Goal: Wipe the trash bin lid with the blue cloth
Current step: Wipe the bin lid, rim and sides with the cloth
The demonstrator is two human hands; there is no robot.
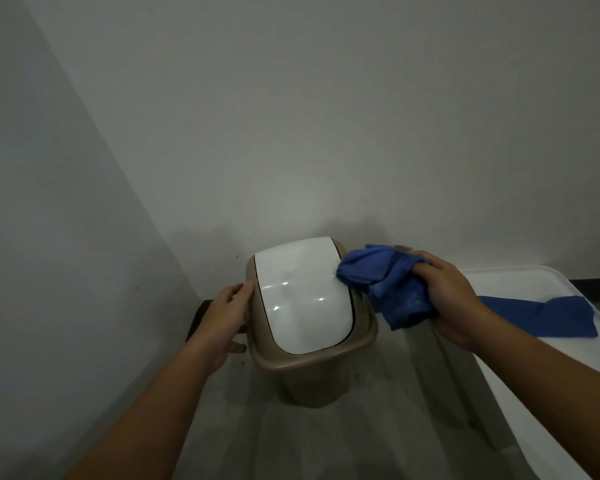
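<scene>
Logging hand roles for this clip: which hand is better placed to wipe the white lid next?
Right. The right hand grips the blue cloth, whose edge already touches the white lid at its right side. The left hand is braced on the bin's rim, holding no cloth.

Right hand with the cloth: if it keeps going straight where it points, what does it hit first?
Probably the white lid: the right hand points left, and its blue cloth already reaches the lid's right edge, though depth is unclear.

dim, grey light | glare spots on my bin's white lid | edges bowed by wide lens | soft focus
</scene>
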